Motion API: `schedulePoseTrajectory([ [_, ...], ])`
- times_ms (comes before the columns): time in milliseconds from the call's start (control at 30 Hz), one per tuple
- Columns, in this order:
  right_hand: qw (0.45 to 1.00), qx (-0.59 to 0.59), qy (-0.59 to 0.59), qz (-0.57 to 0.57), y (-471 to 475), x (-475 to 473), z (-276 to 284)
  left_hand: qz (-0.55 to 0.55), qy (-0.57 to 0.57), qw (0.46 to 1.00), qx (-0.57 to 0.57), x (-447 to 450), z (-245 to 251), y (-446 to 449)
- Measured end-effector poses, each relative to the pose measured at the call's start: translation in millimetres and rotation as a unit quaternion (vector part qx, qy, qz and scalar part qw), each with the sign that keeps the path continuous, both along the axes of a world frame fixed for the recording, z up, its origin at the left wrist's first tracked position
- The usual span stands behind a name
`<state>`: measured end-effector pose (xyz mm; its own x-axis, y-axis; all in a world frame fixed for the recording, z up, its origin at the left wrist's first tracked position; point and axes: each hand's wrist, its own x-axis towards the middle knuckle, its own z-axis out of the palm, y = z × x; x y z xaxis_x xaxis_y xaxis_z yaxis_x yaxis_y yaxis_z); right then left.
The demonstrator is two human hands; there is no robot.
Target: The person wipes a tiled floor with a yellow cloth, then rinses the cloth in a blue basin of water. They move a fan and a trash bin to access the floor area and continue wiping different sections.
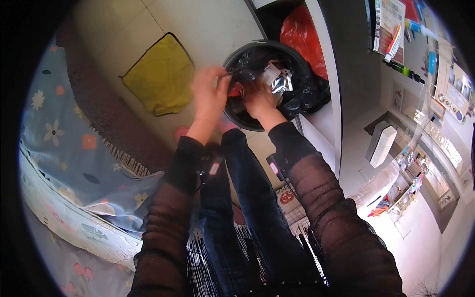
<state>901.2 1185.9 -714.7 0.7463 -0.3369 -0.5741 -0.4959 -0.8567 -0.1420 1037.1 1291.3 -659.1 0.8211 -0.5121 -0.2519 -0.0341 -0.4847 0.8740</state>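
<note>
A round black trash bin (237, 118), lined with a black plastic bag (297, 102), stands on the floor before me. Crumpled silver foil packaging (283, 82) and pale scraps lie inside it. My left hand (210, 91) is at the bin's left rim, thumb and fingers pinched on what looks like the bag's edge; it is slightly blurred. Down inside the bin, my right hand (258, 97) touches the rubbish beside the foil. A small red piece (235, 90) shows by its fingers. Its fingertips are partly hidden, so its grip is unclear.
A yellow cloth (159, 76) lies on the tiles left of the bin. Behind the bin, a red plastic bag (305, 41) sits under a glossy dark tabletop (352, 96) with a white edge. A bed with a floral cover (70, 115) is on the left.
</note>
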Motion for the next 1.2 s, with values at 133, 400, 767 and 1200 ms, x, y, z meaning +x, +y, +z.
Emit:
schedulePoseTrajectory([
  [133,0.996,0.069,0.061,0.01,-16,15,-6,0.04,0.133,0.99,-0.002,-5,4,14],
  [400,0.981,0.096,0.168,0.013,-38,45,6,-0.005,0.217,0.976,-0.021,8,3,16],
  [767,0.99,0.135,-0.037,0.004,-35,12,43,0.025,0.319,0.94,-0.113,23,36,-5],
  [1200,0.957,0.016,-0.209,-0.199,-16,-17,124,-0.017,0.27,0.961,-0.062,38,29,-5],
])
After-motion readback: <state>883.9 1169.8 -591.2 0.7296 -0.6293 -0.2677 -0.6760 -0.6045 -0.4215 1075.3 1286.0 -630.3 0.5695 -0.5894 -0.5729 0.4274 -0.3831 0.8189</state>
